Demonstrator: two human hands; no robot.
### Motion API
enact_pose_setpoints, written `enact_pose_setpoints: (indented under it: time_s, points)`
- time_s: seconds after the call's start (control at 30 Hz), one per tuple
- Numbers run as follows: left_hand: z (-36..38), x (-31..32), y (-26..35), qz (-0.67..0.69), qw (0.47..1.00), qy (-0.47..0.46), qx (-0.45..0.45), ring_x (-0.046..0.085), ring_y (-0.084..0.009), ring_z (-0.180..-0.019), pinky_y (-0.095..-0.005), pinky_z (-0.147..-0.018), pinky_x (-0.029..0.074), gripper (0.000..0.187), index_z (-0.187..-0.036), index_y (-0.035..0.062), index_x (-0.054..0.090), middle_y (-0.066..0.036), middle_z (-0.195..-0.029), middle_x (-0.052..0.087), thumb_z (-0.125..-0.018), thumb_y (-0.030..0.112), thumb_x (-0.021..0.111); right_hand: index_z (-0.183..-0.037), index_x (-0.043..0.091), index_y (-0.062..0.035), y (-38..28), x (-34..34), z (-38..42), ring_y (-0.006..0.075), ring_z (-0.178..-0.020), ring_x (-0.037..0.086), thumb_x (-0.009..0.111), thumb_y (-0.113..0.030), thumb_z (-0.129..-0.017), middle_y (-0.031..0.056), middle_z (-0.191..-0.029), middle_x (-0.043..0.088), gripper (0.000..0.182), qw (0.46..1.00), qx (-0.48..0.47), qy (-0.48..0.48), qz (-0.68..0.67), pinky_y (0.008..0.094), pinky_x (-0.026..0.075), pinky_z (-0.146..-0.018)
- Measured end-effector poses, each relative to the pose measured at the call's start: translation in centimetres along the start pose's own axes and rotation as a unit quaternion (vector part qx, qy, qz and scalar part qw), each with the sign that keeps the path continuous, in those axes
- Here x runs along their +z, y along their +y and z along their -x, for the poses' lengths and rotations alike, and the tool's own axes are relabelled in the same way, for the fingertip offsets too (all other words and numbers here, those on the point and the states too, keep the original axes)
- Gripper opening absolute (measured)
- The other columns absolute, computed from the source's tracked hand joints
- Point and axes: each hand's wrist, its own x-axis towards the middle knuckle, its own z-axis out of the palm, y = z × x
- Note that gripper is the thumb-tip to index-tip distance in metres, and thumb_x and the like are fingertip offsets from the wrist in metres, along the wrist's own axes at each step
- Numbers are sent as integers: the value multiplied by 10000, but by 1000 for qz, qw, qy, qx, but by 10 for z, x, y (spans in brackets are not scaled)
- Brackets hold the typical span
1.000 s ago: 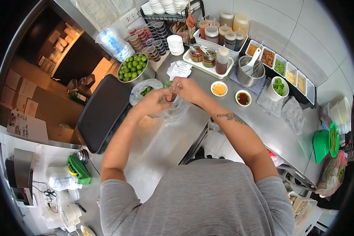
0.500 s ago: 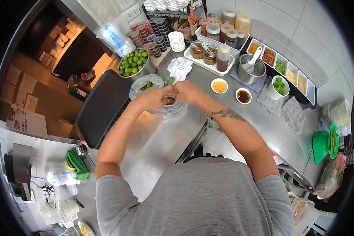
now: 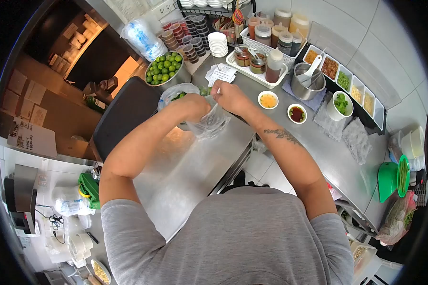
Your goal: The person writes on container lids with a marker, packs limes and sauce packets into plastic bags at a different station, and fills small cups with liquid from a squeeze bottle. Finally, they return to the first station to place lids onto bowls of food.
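A thin clear plastic bag (image 3: 212, 124) hangs in loose folds over the steel counter. My right hand (image 3: 230, 98) pinches the upper edge of this bag between thumb and fingers. At the bag's mouth is my left hand (image 3: 196, 107), knuckles up; its fingertips are hidden, so their grip does not show. Just behind my left hand sits another clear bag (image 3: 189, 88) with green pieces inside. White paper slips (image 3: 220, 73) lie beyond my right hand.
A metal bowl of limes (image 3: 165, 69) stands behind a black lid-like panel (image 3: 126, 107). To the right are two small sauce bowls (image 3: 268, 100), a steel pot (image 3: 305, 87), a cup of green leaves (image 3: 339, 105) and a white tray of jars (image 3: 254, 71).
My left hand has turned over the bag's mouth, with its elbow swung outward to the left. My right hand has risen slightly, lifting the bag's edge. The dark item between my hands is hidden now.
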Motion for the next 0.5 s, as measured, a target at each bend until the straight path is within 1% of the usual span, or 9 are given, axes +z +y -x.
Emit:
enact_pose_setpoints:
  time_s: [0.07,0.1,0.2,0.27,0.37,0.4,0.47,0.5]
  points:
    - [-7,4,-3,-16,999,-33,12,647,-323,-780,-407,-688,504,127,-786,57,671,-124,-791,669,-679,72,604,-943,590,-24,-4,-5,2,300,-806,629,593,-123,-790,158,-838,645,182,1000,-1,-17,-18,383,480,-723]
    - [-8,1,-1,-30,998,-46,3,649,-311,-783,-403,-679,506,132,-795,61,676,-119,-805,672,-686,79,603,-941,591,-27,-7,-7,3,284,-789,627,602,-130,-787,144,-821,641,185,999,-1,-24,-27,374,480,-714]
    - [-10,-10,6,-61,996,-69,-17,655,-285,-788,-396,-660,508,140,-815,71,685,-103,-827,679,-709,104,599,-951,584,-38,-10,-8,2,255,-739,605,614,-144,-781,120,-774,619,201,997,-19,-8,-71,355,472,-686]
    - [-8,-17,8,-65,995,-68,-28,656,-280,-785,-397,-656,506,137,-818,76,684,-94,-812,678,-725,124,595,-965,577,-42,-5,-12,0,250,-730,599,617,-150,-778,120,-765,613,220,999,-22,-25,-43,354,467,-676]
    - [-9,-11,1,-55,997,-57,2,653,-287,-763,-409,-644,500,128,-810,74,678,-96,-777,670,-742,142,594,-992,559,-36,0,-15,0,228,-723,592,599,-135,-780,119,-756,603,237,997,-26,-70,-15,345,459,-654]
    - [-10,-8,-2,-28,1000,-13,5,648,-303,-759,-415,-642,498,125,-808,61,664,-116,-778,665,-738,136,593,-1001,552,-32,2,-15,0,218,-722,590,589,-125,-782,119,-753,600,241,996,-26,-87,-10,340,456,-646]
    - [-13,-2,-6,23,997,75,14,638,-333,-750,-428,-640,493,123,-803,34,635,-156,-779,654,-732,125,593,-1024,535,-30,4,-10,0,182,-697,566,566,-99,-780,93,-746,586,256,995,-12,-67,-71,316,443,-618]
    - [-13,3,-5,50,992,115,0,635,-340,-745,-435,-642,492,126,-812,35,627,-159,-777,650,-737,131,592,-1036,527,-29,5,-10,0,163,-684,555,554,-86,-779,80,-743,579,264,993,-6,-56,-101,304,436,-603]
